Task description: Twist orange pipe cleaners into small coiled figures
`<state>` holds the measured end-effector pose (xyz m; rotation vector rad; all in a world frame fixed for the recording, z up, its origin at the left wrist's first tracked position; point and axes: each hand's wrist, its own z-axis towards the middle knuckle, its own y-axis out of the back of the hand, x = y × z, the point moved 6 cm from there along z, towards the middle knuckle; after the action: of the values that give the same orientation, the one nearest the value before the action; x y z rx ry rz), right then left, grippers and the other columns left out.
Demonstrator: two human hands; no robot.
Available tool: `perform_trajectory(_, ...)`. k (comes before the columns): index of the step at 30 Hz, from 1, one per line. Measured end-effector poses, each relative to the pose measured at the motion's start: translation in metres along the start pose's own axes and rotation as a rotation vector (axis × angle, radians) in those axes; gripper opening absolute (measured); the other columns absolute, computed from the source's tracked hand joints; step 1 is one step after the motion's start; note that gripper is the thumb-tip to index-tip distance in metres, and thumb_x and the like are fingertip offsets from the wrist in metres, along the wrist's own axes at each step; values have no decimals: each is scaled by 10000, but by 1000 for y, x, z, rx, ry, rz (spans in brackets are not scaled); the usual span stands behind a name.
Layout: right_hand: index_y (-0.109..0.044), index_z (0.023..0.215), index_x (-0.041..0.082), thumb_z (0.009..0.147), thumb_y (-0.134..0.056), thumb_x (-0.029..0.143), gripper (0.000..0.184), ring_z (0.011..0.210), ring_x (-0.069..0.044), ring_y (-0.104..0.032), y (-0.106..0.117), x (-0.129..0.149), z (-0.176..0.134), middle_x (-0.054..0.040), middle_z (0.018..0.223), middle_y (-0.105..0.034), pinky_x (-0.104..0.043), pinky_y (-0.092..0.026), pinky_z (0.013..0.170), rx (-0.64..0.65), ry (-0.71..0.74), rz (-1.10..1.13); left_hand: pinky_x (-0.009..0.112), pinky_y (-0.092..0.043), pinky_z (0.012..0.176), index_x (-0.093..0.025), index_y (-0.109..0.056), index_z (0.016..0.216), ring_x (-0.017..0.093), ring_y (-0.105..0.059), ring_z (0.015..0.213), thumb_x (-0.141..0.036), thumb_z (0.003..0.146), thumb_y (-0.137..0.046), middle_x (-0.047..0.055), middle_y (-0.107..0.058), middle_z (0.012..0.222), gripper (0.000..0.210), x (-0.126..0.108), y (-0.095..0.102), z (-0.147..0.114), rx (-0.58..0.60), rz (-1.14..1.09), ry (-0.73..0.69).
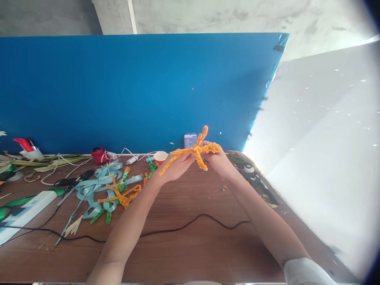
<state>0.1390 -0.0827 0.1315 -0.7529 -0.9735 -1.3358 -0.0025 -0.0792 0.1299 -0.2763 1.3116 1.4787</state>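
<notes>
An orange pipe-cleaner figure with several fuzzy limbs is held up above the table, in front of the blue panel. Some limbs are straight; others are coiled into spirals. My left hand pinches it from the left near its middle, fingers closed. From the right, my right hand grips it close to the coiled limb, its fingertips partly hidden behind the orange stems. Just behind the figure, a phone leans upright against the panel with its screen lit.
Left on the brown table lie light-blue ribbon, more orange pipe cleaners, a glue gun and a white power strip. A paper cup stands at the back. A black cable crosses the front.
</notes>
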Motion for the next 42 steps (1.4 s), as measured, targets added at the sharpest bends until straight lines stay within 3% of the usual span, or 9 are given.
perform_trajectory(5,-514,677,188,742,-601,197,110,615,-102,-362,-2,6,-5,46,661,-464,-278,-266,583,19,-20,-84,282,-376,613,-203,-428,622,139,-486,564,-422,958,-405,-20,-480,556,402,2,-1,-7,255,84,160)
perform_trajectory(12,-458,664,210,774,-634,290,223,567,-101,-326,-8,15,-11,53,622,-379,-278,-292,540,-4,-36,114,304,-450,741,-202,-439,657,144,-533,624,-414,961,-415,-12,-516,600,371,-6,-3,-7,460,-262,108)
perform_trajectory(15,-478,674,210,788,-624,315,213,566,-104,-349,-6,16,-10,49,613,-393,-275,-299,537,-33,25,117,302,-455,770,-197,-549,743,157,-578,714,-477,966,-436,14,-616,702,375,-9,0,-5,405,-273,68)
perform_trajectory(18,-507,710,210,807,-626,360,214,572,-114,-398,-5,10,-8,36,613,-438,-276,-307,538,-22,-52,140,282,-449,720,-207,-647,920,164,-604,768,-526,951,-484,27,-680,849,360,-7,5,0,198,-215,99)
perform_trajectory(22,-570,819,213,814,-661,389,198,580,-120,-424,-1,8,-8,19,665,-495,-278,-309,532,-23,-161,202,243,-423,611,-209,-657,1078,139,-584,726,-495,881,-642,27,-658,874,348,-9,5,6,-49,-395,71)
perform_trajectory(29,-606,866,230,820,-677,507,289,679,-163,-514,-2,9,-3,-13,730,-535,-293,-396,582,66,-157,328,214,-356,551,-178,-658,898,75,-455,610,-460,833,-731,-11,-555,735,298,-1,-12,15,-8,-735,50)
perform_trajectory(32,-608,904,232,829,-675,495,281,730,-172,-521,-6,6,-3,-26,770,-558,-290,-420,609,85,-160,392,197,-362,563,-185,-676,943,67,-456,636,-451,840,-732,-5,-580,779,291,5,-17,18,24,-883,66)
perform_trajectory(38,-576,815,198,840,-643,341,160,598,-107,-303,-6,5,-3,-1,775,-465,-244,-318,529,65,-167,597,154,-353,538,-161,-656,876,28,-361,587,-368,832,-761,-28,-520,795,236,-1,-32,22,52,-1226,50)
perform_trajectory(42,-521,775,204,789,-662,302,172,542,-96,-199,-2,4,-2,28,709,-379,-263,-220,491,96,-210,604,172,-353,525,-156,-614,799,40,-358,569,-322,841,-735,-35,-463,730,210,-1,-38,22,49,-1251,83)
